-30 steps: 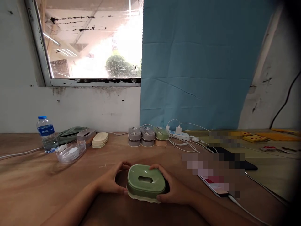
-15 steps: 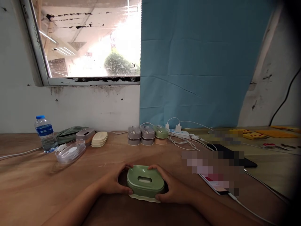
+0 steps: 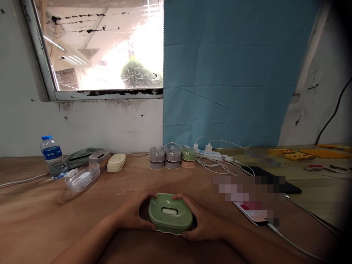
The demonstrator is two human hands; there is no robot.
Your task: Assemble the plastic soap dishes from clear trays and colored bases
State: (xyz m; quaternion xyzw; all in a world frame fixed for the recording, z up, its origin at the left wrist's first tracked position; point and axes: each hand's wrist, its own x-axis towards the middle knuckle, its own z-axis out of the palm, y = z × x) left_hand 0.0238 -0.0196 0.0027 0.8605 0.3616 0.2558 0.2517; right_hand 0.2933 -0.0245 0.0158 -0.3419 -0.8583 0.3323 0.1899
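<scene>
A green oval plastic box [image 3: 170, 221] with a rounded slot in its top is held low over the brown table, close to me. A cream-coloured piece [image 3: 169, 211] shows inside the slot, and a thin pale edge runs along the box's near lower rim. Around the box's left side curls my left hand [image 3: 135, 212], fingertips at the far edge and thumb at the near one. My right hand [image 3: 205, 218] grips the opposite side the same way. The underside of the box is hidden.
At the back stand stacked two-part boxes [image 3: 172, 157]. Left are cream oval plates [image 3: 116, 162], a grey slotted box [image 3: 99, 157], clear plastic covers [image 3: 84, 177] and a water bottle [image 3: 53, 157]. On the right lie a charging phone [image 3: 254, 216], cables and a power strip [image 3: 210, 154].
The cream piece now fills the slot, where it sat lower before. Less of the pale edge sticks out under the near rim. Both hands keep their grip, nearly in place.
</scene>
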